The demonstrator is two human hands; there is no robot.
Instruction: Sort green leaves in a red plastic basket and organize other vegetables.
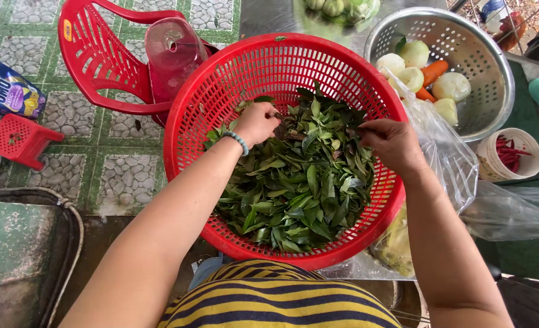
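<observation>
Worn on the head, looking almost straight down, close over the red basket (221, 200) at lap height. Takes in both forearms from below, a metal colander (494, 109) upper right, tiled floor (124, 176) at left. One view only.

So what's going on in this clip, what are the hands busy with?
A person in a yellow and navy striped top has both hands in a pile of green leaves that fills a round red plastic basket. The left hand, with a bead bracelet at the wrist, and the right hand each pinch at leaves near the top of the pile. To the right, a metal colander holds carrots and pale peeled vegetables, beside a small tub of red chillies and a clear plastic bag.
</observation>
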